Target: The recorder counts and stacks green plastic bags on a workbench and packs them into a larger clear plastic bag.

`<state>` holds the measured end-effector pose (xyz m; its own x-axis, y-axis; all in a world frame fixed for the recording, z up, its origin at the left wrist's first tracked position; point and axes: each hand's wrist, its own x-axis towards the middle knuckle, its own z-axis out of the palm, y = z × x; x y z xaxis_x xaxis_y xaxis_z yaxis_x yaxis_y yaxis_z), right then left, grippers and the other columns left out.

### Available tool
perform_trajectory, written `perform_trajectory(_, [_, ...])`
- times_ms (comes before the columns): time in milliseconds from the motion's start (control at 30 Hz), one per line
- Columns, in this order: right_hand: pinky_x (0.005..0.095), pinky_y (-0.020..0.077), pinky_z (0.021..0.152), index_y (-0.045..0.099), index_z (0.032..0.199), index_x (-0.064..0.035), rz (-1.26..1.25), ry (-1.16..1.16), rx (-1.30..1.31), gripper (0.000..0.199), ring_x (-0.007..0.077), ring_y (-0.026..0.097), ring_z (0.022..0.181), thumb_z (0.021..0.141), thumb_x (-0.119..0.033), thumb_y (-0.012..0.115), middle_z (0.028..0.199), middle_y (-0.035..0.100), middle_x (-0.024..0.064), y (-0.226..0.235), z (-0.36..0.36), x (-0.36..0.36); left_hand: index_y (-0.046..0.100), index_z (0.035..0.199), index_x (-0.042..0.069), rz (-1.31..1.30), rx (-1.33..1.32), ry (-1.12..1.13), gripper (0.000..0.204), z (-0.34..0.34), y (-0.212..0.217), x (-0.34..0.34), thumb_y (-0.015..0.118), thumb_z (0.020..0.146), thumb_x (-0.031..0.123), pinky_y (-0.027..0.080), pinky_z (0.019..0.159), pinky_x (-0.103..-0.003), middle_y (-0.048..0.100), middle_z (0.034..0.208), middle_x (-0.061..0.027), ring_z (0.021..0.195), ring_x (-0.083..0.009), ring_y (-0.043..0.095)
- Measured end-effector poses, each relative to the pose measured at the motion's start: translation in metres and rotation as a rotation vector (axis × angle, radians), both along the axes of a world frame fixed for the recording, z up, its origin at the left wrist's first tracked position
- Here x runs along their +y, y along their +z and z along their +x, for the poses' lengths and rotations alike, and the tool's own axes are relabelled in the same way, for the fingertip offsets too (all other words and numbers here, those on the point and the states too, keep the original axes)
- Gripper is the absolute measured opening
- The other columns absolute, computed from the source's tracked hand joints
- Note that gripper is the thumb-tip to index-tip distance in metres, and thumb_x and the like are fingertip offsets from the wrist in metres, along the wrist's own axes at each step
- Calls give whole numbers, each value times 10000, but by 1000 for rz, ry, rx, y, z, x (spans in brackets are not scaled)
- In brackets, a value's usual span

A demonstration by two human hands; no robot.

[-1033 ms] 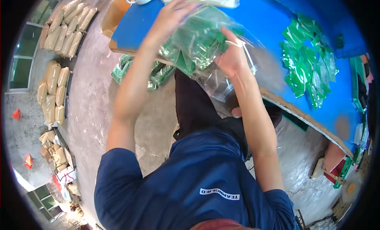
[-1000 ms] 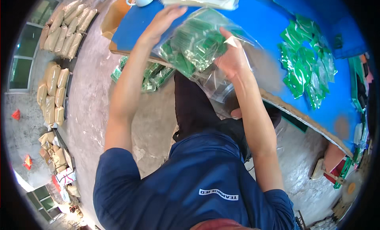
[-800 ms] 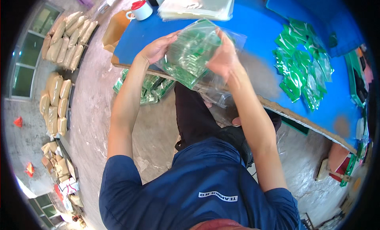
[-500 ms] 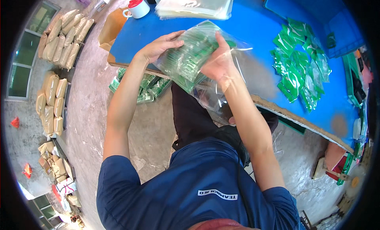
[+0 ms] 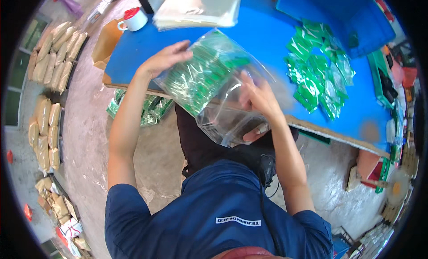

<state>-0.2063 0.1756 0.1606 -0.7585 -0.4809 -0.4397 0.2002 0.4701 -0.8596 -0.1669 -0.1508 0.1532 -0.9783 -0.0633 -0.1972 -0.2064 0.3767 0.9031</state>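
A clear plastic bag filled with small green packets lies tilted at the near edge of the blue table. At its upper left side is my left hand, fingers stretched out and slightly blurred, the fingertips next to the plastic. My right hand is off the bag's right side, over crumpled clear plastic at the table edge. Its fingers are smeared by motion, so their grip is hidden. On the table to the right lies a loose pile of green packets.
A stack of clear bags and a white mug with a red lid stand at the back. A blue bin is at the far right. Filled green bags lie below the table's left edge, near a cardboard box.
My right hand has come off the bag and moved down and right. My left fingers have loosened from its upper edge. The view has shifted, so the table appears further left.
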Motion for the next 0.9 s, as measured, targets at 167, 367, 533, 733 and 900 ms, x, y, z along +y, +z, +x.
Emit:
perform_trajectory(167, [540, 492, 819, 634, 852, 71, 49, -215, 696, 585, 530, 609, 891, 994, -474, 480, 840, 636, 353, -49, -24, -55, 424, 1472, 31, 352, -220, -155, 651, -59, 1, 24, 665, 952, 340, 463, 1021, -307, 567, 1369, -67, 1205, -148, 562])
perform_trajectory(367, [559, 471, 802, 643, 862, 77, -3, -297, 430, 541, 513, 624, 887, 997, -422, 484, 851, 648, 340, -41, -28, -34, 410, 1485, 35, 308, -178, -212, 675, -48, 10, 35, 707, 929, 276, 475, 993, -301, 588, 1324, -58, 1157, -150, 580])
perform_trajectory(533, [570, 475, 809, 645, 863, 69, -20, -545, 630, 481, 525, 621, 868, 1004, -358, 474, 881, 657, 322, -67, -41, -48, 406, 1487, 38, 230, -211, -256, 661, -57, 14, 41, 691, 940, 277, 471, 993, -284, 585, 1319, -48, 1161, -125, 579])
perform_trajectory(733, [571, 452, 911, 672, 903, 70, 99, -292, 622, 572, 529, 611, 957, 1049, -370, 335, 1003, 654, 330, -54, -40, -36, 440, 1475, 60, 282, -277, -178, 641, -61, 11, 31, 710, 926, 252, 479, 992, -295, 611, 1301, -55, 1144, -135, 599])
perform_trajectory(900, [521, 532, 844, 701, 860, 28, 321, -60, 836, 504, 461, 668, 914, 1042, -310, 375, 919, 691, 286, -57, -56, -37, 428, 1485, 67, 286, -219, -291, 643, -64, 6, 27, 694, 936, 268, 457, 1012, -296, 607, 1305, -48, 1168, -137, 580])
